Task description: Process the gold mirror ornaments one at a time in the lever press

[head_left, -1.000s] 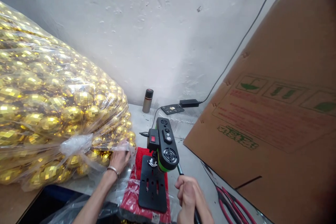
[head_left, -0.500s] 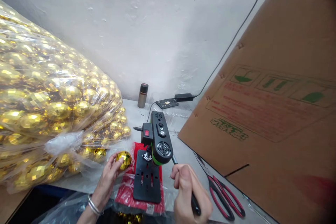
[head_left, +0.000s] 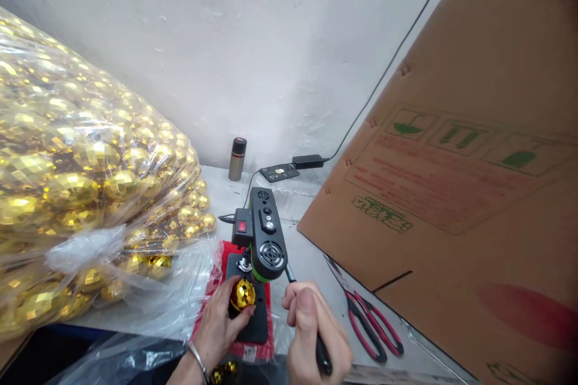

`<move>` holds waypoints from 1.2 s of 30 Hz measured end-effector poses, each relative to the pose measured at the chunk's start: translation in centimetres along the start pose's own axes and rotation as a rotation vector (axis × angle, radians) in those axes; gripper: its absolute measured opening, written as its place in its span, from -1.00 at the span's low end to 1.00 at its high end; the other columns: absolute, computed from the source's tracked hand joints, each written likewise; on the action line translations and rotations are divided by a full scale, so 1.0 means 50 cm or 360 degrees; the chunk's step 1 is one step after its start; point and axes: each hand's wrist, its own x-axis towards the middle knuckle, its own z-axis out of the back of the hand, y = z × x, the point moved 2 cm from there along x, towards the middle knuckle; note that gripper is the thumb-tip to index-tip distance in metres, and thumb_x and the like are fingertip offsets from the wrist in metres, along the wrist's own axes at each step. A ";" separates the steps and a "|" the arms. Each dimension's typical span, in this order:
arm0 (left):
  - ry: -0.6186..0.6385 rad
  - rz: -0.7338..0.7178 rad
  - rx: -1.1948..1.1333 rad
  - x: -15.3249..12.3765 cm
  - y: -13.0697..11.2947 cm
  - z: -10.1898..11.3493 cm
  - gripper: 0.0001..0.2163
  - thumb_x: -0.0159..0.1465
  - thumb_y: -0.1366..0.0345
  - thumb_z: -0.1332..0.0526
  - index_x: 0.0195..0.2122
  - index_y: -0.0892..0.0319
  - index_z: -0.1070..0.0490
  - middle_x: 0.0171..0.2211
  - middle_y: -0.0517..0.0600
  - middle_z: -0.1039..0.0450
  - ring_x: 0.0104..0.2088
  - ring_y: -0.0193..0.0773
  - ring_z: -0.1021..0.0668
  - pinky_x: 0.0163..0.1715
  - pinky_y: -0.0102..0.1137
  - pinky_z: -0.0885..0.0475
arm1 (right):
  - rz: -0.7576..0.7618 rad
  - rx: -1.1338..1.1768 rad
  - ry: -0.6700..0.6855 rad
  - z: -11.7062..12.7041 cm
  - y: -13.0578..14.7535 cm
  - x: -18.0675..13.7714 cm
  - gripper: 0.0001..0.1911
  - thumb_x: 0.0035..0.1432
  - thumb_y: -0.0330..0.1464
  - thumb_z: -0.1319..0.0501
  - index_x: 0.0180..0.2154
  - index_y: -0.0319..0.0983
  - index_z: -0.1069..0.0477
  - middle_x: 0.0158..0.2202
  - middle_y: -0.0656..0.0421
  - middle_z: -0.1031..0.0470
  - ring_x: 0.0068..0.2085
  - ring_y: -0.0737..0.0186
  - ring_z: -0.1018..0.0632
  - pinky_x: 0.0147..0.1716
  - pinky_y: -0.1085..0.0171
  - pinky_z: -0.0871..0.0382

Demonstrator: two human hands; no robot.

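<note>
A gold mirrored ball (head_left: 244,295) is between the thumb and fingers of my left hand (head_left: 219,319). The hand has it over the black base plate (head_left: 253,332) of a small drill press, just in front of the press head (head_left: 266,234). My right hand (head_left: 316,337) is wrapped round the black-gripped lever (head_left: 323,354) on the right of the press. A red plastic sheet (head_left: 226,251) lies beneath the base. Whether the ball touches the plate is hard to see.
A clear bag of gold balls (head_left: 94,186) fills the left. Red-handled scissors (head_left: 372,325) lie right of the lever, beside a large cardboard box (head_left: 433,192). Behind stand a dark-capped bottle (head_left: 237,159) and a power adapter (head_left: 309,161) with a cable. More gold balls (head_left: 223,372) show below.
My left hand has carried the gold ball rightward from beside the press to over its base plate. My right hand stays on the lever. The whole view has shifted slightly.
</note>
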 end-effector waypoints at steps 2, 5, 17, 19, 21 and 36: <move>0.0006 -0.0049 0.0039 0.001 -0.003 0.000 -0.56 0.19 0.14 -0.34 0.09 0.14 -0.48 0.02 0.20 -0.65 0.03 0.12 -0.68 0.08 0.05 -0.58 | -0.0058 -0.0015 -0.0044 -0.001 0.002 -0.002 -0.65 0.46 -0.49 -0.02 -0.45 -0.19 -0.24 -0.50 0.29 -0.25 -0.48 0.44 -0.33 -0.48 0.39 -0.21; 0.0046 -0.0149 0.0081 0.007 -0.009 -0.004 -0.57 0.21 0.18 -0.31 0.10 0.16 -0.48 0.01 0.21 -0.64 0.01 0.10 -0.67 0.05 0.03 -0.58 | -0.0045 0.0003 -0.0036 -0.005 0.008 -0.002 -0.65 0.46 -0.48 -0.03 -0.44 -0.19 -0.25 -0.50 0.30 -0.25 -0.48 0.45 -0.33 -0.48 0.40 -0.20; 0.0179 -0.0154 0.0301 0.024 0.002 -0.028 -0.63 0.15 0.18 -0.30 -0.03 0.18 -0.46 -0.14 0.16 -0.56 -0.09 0.12 -0.56 -0.03 0.05 -0.47 | -0.0220 -0.0046 -0.0253 -0.022 0.018 -0.034 -0.58 0.49 -0.40 -0.04 -0.50 -0.20 -0.21 -0.48 0.30 -0.28 -0.44 0.43 -0.36 -0.39 0.32 -0.16; 0.0193 -0.0153 0.0303 0.024 0.005 -0.029 -0.64 0.17 0.17 -0.30 -0.02 0.17 -0.46 -0.13 0.15 -0.55 -0.09 0.10 -0.55 -0.03 0.02 -0.46 | -0.0214 -0.0088 -0.0282 -0.023 0.001 -0.054 -0.55 0.50 -0.35 -0.03 -0.51 -0.21 -0.19 -0.47 0.30 -0.30 -0.43 0.42 -0.36 -0.38 0.32 -0.16; 0.0195 -0.0165 0.0299 0.025 0.007 -0.029 -0.64 0.18 0.16 -0.30 -0.02 0.15 -0.45 -0.12 0.14 -0.55 -0.08 0.08 -0.54 -0.03 -0.01 -0.45 | -0.0188 -0.0101 -0.0306 -0.024 -0.017 -0.074 -0.53 0.52 -0.30 -0.01 -0.51 -0.21 -0.19 -0.46 0.30 -0.32 -0.44 0.42 -0.35 -0.38 0.33 -0.17; 0.0187 -0.0189 0.0398 0.026 0.002 -0.031 -0.68 0.16 0.19 -0.28 -0.07 0.16 -0.44 -0.18 0.12 -0.53 -0.14 0.07 -0.54 -0.08 -0.03 -0.46 | 0.0040 -0.0138 -0.0452 -0.039 -0.065 -0.107 -0.51 0.52 -0.35 0.05 -0.53 -0.19 -0.20 -0.50 0.33 -0.32 -0.48 0.43 -0.34 -0.12 0.31 -0.38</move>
